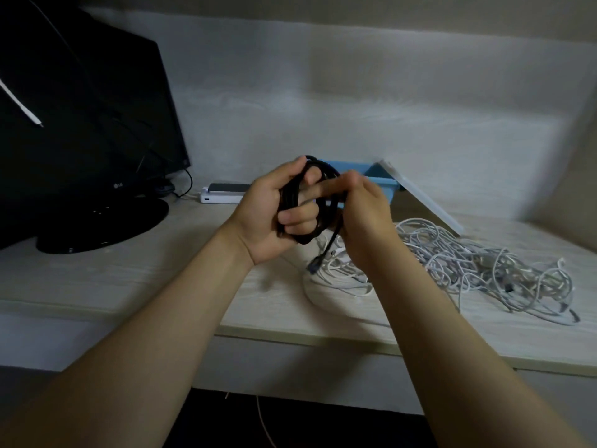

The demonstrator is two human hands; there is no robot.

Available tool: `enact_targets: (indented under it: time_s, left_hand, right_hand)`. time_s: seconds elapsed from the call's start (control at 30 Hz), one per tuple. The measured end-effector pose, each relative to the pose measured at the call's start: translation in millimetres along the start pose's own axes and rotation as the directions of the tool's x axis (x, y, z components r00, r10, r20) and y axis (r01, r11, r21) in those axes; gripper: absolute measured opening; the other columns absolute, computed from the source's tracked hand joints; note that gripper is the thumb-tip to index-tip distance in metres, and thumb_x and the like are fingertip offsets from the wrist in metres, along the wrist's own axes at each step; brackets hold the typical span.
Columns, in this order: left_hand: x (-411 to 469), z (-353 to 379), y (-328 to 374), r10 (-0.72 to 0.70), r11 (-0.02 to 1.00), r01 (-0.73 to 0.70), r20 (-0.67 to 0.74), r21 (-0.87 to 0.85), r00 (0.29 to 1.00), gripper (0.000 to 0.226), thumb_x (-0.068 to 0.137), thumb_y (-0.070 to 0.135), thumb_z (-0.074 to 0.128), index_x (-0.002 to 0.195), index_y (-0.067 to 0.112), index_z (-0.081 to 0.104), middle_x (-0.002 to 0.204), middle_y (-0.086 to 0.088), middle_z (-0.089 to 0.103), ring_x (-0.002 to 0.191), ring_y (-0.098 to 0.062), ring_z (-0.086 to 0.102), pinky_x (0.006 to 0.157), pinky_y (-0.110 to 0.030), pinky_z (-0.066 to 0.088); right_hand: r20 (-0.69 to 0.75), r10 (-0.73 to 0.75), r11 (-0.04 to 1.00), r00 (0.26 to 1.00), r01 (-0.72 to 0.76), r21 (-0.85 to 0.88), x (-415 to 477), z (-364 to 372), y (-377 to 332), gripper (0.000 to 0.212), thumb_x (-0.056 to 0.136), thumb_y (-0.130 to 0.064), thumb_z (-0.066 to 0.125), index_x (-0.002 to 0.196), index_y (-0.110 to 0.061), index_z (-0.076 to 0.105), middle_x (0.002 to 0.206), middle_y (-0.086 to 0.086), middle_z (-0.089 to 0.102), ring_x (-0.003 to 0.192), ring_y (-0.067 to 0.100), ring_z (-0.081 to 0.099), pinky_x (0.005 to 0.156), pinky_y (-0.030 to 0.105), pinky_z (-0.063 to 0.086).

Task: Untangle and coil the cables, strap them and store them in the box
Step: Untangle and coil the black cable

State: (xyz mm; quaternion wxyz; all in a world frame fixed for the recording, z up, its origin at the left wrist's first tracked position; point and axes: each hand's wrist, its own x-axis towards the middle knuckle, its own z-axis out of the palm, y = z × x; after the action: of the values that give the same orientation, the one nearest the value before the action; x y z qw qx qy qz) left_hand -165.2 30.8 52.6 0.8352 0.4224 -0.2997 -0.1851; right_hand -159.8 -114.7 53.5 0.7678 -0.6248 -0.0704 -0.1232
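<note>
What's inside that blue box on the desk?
Only the blue box rim and one inner wall show. The left hand and right hand, gripping the coiled black cable, cover the rest, so its contents cannot be seen. A white lid leans at its right.

The only mark that can be read is the LG logo [118,185], pale letters beside a small round emblem on the lower bezel of the black monitor [80,108]. It stands well to the left of the left hand [274,215], whose fingers [298,218] curl round the black cable [288,198], and slightly higher, tilted with the screen. Any print on the white power strip [223,194] between logo and fingers is too small to read.
</note>
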Motion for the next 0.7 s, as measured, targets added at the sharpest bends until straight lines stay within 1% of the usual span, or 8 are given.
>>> enact_targets:
  time_s: [0.1,0.2,0.3,0.37,0.43,0.53,0.63,0.7]
  left_hand:
    - [14,-7,3,0.037,0.998,-0.039,-0.043,-0.042,0.998,0.032,0.109,0.039,0.035,0.095,0.013,0.049,0.15,-0.022,0.055,0.037,-0.002,0.038,0.043,-0.016,0.023]
    - [29,-13,2,0.055,0.997,-0.059,-0.111,-0.04,0.992,0.033,0.109,0.036,0.033,0.098,0.01,0.051,0.149,-0.025,0.056,0.04,-0.003,0.041,0.045,-0.018,0.025]
    - [40,-22,-1,0.078,0.996,-0.085,-0.157,-0.035,0.984,0.033,0.107,0.032,0.033,0.099,0.008,0.052,0.146,-0.027,0.058,0.043,-0.005,0.042,0.047,-0.019,0.026]
    - [46,-32,-2,0.087,0.993,-0.099,-0.197,-0.056,0.977,0.034,0.109,0.034,0.034,0.099,0.008,0.053,0.146,-0.026,0.058,0.044,-0.005,0.043,0.046,-0.018,0.028]
    - [53,-41,-3,0.083,0.991,-0.106,-0.254,-0.077,0.964,0.038,0.112,0.037,0.034,0.095,0.01,0.053,0.145,-0.025,0.059,0.045,-0.004,0.044,0.044,-0.017,0.031]
    - [73,-55,-7,0.108,0.991,-0.132,-0.411,-0.03,0.905,0.044,0.113,0.044,0.034,0.084,0.014,0.05,0.14,-0.024,0.064,0.047,-0.005,0.049,0.042,-0.017,0.034]
    - [90,-64,-10,0.229,0.968,-0.128,-0.547,0.216,0.805,0.045,0.112,0.049,0.033,0.083,0.016,0.043,0.13,-0.017,0.072,0.048,-0.012,0.052,0.042,-0.021,0.038]
    - [95,-73,-11,0.272,0.943,-0.093,-0.58,0.319,0.768,0.044,0.113,0.049,0.032,0.084,0.016,0.04,0.124,-0.011,0.076,0.049,-0.015,0.055,0.043,-0.023,0.04]
  right_hand:
    - [0.037,0.101,0.994,0.994,-0.099,-0.043,5,-1,8,0.046,0.115,-0.035,0.032,0.111,-0.009,0.069,0.102,0.023,0.077,0.089,0.035,0.078,0.07,0.049,0.066]
    - [0.022,0.088,0.985,0.996,-0.084,-0.149,15,1,16,0.04,0.114,-0.027,0.032,0.109,-0.007,0.066,0.106,0.025,0.074,0.085,0.038,0.077,0.055,0.041,0.063]
    - [0.078,0.154,0.948,0.985,-0.124,-0.294,25,2,18,0.035,0.112,-0.017,0.03,0.113,0.0,0.06,0.104,0.026,0.072,0.061,0.035,0.075,0.041,0.029,0.048]
    - [0.118,0.203,0.878,0.972,-0.127,-0.462,35,0,18,0.032,0.109,-0.012,0.031,0.109,0.0,0.061,0.099,0.023,0.073,0.047,0.025,0.065,0.042,0.027,0.042]
    - [0.175,0.216,0.74,0.961,-0.044,-0.671,47,1,19,0.021,0.105,-0.006,0.043,0.104,-0.002,0.063,0.097,0.02,0.075,0.056,0.027,0.062,0.048,0.033,0.046]
    - [0.271,0.239,0.511,0.933,0.116,-0.852,63,6,24,0.012,0.096,-0.003,0.058,0.108,0.001,0.061,0.106,0.016,0.073,0.09,0.037,0.068,0.069,0.042,0.055]
    - [0.392,0.248,0.36,0.886,0.292,-0.886,71,10,25,0.016,0.096,-0.006,0.057,0.089,-0.014,0.046,0.092,-0.001,0.051,0.096,0.028,0.055,0.063,0.027,0.037]
    - [0.45,0.224,0.291,0.865,0.382,-0.877,78,12,27,0.014,0.097,-0.005,0.059,0.101,-0.015,0.049,0.096,-0.006,0.05,0.103,0.026,0.054,0.063,0.024,0.033]
